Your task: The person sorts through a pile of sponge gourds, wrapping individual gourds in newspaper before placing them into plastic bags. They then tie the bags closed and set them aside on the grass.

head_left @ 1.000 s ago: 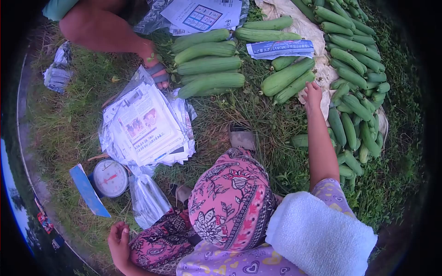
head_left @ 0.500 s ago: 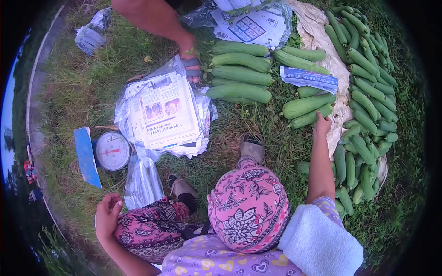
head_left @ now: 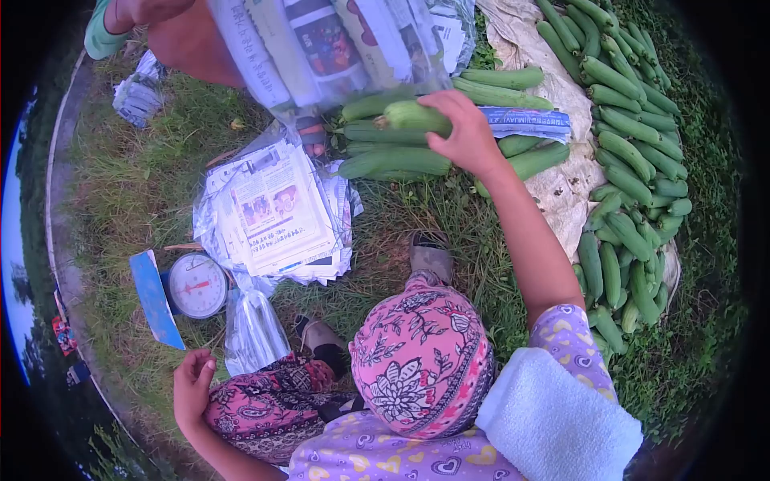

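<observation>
In the head view, the right hand [head_left: 461, 132] is clasping a green gourd [head_left: 419, 119] above a gourd row [head_left: 393, 165], seemingly leaving its stem end [head_left: 382, 122] free. The left hand [head_left: 192, 386] is hanging loosely curled, apparently empty, near the patterned trousers [head_left: 261, 403].

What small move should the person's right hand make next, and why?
Probably lower the held gourd onto the row of gourds: the right hand has it over them, and they lie side by side on the grass.
</observation>
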{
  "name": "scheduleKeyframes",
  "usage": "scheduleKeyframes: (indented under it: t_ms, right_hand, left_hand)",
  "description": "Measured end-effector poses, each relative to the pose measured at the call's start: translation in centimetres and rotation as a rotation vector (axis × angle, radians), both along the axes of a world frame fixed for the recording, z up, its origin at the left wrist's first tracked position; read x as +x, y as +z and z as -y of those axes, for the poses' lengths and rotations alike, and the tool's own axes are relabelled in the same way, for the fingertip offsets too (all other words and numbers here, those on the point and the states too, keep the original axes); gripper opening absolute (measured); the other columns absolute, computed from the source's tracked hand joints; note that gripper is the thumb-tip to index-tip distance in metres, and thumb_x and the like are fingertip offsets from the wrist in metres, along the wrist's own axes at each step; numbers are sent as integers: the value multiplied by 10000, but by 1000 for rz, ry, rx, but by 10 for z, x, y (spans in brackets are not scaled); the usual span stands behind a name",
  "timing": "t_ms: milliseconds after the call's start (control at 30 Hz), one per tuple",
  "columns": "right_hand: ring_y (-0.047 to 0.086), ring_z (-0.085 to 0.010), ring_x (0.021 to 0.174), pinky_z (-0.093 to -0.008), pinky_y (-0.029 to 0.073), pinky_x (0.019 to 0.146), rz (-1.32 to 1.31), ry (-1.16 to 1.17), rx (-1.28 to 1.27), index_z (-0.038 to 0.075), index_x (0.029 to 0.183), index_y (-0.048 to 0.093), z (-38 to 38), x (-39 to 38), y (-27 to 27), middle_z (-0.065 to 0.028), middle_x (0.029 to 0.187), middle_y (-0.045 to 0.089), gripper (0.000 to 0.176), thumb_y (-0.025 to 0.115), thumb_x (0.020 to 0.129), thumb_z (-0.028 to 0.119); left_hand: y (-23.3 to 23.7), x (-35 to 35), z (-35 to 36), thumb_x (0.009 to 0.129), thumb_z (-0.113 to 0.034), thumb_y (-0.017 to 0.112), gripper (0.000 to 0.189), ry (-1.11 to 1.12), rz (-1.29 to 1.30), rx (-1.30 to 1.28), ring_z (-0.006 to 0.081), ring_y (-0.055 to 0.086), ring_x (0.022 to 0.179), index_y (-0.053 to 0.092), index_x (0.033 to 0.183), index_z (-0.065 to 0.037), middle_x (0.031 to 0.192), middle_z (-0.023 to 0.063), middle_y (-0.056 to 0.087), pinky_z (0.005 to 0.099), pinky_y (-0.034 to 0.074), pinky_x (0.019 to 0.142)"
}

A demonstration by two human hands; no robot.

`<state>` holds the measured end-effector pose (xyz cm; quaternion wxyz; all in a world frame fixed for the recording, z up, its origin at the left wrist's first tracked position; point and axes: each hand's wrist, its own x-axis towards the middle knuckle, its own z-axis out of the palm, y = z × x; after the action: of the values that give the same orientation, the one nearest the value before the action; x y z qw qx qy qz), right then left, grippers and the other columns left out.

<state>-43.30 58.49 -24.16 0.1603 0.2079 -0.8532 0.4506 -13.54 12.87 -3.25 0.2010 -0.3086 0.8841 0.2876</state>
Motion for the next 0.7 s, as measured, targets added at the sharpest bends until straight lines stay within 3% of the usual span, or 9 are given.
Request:
scheduleKeyframes:
  t_ms: [67,100,200,267,367,433,567,700]
  right_hand:
    - [529,-307,970,-390,459,849,21,331,231,103,977,600,41,-5,-12,-88,951,540,365,642,625,15]
    - [520,-300,1000,-396,449,870,-52,446,326,115,1015,607,57,4,-30,-81,980,535,408,642,624,1]
    - [518,-301,1015,-411,449,882,139,584,320,113,1072,608,78,31,-58,-83,1030,542,459,677,629,14]
    - [517,-302,1026,-407,450,895,247,592,219,112,1100,607,74,38,-66,-88,1049,549,481,692,635,22]
    - [517,-301,1040,-397,450,909,267,426,206,112,1121,604,55,33,-59,-90,1065,558,491,701,647,30]
    - [520,-297,1035,-385,452,911,153,289,228,121,1132,608,45,15,-54,-89,1055,563,512,697,638,19]
    - [512,-280,1064,-408,447,900,72,126,380,139,1131,613,55,-37,-56,-68,1085,560,525,675,630,-7]
    - [506,-261,1076,-398,439,897,54,111,505,162,1138,620,82,-82,-79,-48,1108,559,523,657,647,-12]
  left_hand:
    - [3,-4,-4,858,-80,599,252,-29,17,-33,148,621,831,568,1075,45,914,110,657,283,493,759]
    - [4,-5,-8,857,-80,600,253,-41,33,-48,149,622,830,567,1075,45,918,111,657,282,493,759]
    - [10,-10,-28,856,-82,605,258,-23,39,-39,152,628,847,568,1077,46,924,111,659,281,494,764]
    - [12,-10,-28,856,-84,607,260,-7,49,-32,154,631,857,568,1078,46,928,112,662,283,495,767]
    - [6,0,-13,858,-92,607,264,17,57,-39,154,635,866,568,1080,46,934,114,666,289,497,770]
    - [4,6,-2,861,-98,606,266,17,70,-70,152,636,862,568,1081,47,934,114,668,292,499,769]
    - [7,4,-5,861,-104,611,270,17,89,-98,156,638,838,571,1085,42,915,111,672,293,500,765]
    - [11,-2,-17,855,-89,616,267,11,45,-67,159,639,836,569,1082,43,926,120,670,291,505,763]
